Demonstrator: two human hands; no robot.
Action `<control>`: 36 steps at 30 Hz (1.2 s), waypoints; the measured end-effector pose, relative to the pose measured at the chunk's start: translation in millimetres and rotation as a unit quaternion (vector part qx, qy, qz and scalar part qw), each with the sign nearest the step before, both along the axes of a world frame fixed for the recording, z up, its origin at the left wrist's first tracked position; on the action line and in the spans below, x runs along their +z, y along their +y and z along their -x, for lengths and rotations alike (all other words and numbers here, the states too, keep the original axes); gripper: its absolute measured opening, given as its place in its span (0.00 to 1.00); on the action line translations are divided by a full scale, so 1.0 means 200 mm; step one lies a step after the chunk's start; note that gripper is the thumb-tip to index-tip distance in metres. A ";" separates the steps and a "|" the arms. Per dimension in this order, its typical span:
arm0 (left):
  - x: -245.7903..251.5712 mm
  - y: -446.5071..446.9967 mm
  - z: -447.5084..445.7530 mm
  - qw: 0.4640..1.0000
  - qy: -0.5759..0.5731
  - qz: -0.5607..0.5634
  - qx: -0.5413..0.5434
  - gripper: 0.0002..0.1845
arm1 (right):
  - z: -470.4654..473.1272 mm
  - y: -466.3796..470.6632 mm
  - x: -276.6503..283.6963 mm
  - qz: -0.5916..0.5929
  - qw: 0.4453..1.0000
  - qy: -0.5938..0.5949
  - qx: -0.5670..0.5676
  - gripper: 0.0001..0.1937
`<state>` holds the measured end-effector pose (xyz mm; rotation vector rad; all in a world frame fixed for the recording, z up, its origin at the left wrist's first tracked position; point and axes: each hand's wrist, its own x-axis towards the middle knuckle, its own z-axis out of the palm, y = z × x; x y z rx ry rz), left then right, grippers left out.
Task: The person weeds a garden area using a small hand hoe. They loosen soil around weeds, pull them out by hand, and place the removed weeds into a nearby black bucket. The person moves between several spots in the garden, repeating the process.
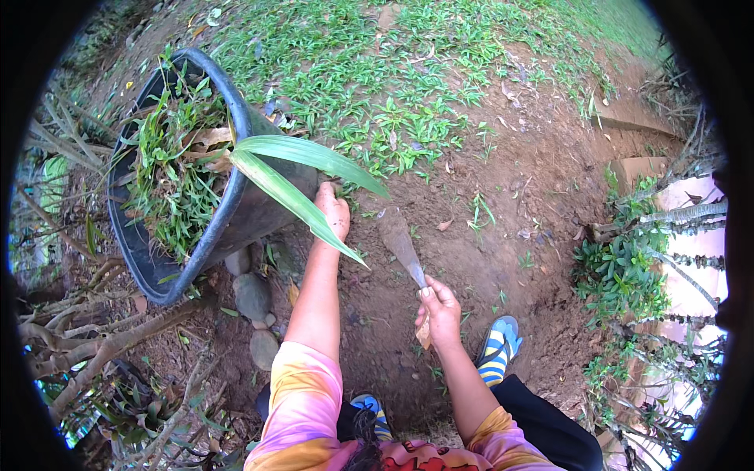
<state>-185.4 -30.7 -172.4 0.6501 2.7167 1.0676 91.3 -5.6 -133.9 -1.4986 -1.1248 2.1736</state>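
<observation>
A black plastic bucket (253, 200) lies tilted at the left, its wide mouth facing left. Pulled weeds and dry leaves (177, 176) fill much of it, and a long split green leaf (294, 194) sticks out over its rim. My left hand (333, 212) is at the bucket's bottom end; its fingers are partly hidden, so its hold is unclear. In my right hand (439, 309) is a trowel-like tool with a soil-covered metal blade (402, 241), pointing forward and slightly left above the bare soil. Part of a brownish handle shows below the fist.
Low green weeds (377, 94) cover the ground ahead. Rounded stones (252, 296) and bare branches (106, 347) lie to the left. At the right are leafy plants (618, 271), thorny stems and a cut earth edge (639, 120). My sandalled feet (498, 350) stand on brown soil.
</observation>
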 end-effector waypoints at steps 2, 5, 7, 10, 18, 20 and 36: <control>-0.04 0.05 0.02 0.999 0.022 -0.017 -0.043 0.13 | 0.16 0.08 -0.02 0.023 0.999 -0.024 -0.007 0.21; -0.07 0.17 0.04 0.981 0.137 -0.065 -0.120 0.21 | 0.27 0.14 0.00 0.002 0.998 0.060 0.010 0.20; -0.06 0.24 0.05 0.982 0.141 0.032 -0.118 0.18 | 0.25 0.12 0.03 0.014 1.000 0.014 -0.016 0.19; -0.05 0.28 0.11 0.975 0.103 0.108 -0.167 0.13 | 0.25 0.12 0.04 0.018 0.999 0.011 -0.025 0.19; -0.02 0.22 0.13 0.995 0.066 -0.058 -0.040 0.07 | 0.38 0.20 -0.05 0.024 0.997 0.070 -0.014 0.20; 0.01 0.19 0.11 0.993 0.070 -0.092 -0.017 0.09 | 0.34 0.17 0.02 0.055 0.998 0.004 -0.011 0.18; 0.06 0.30 0.16 0.988 0.145 -0.035 -0.040 0.11 | 0.60 0.32 0.00 -0.104 0.989 0.086 0.062 0.17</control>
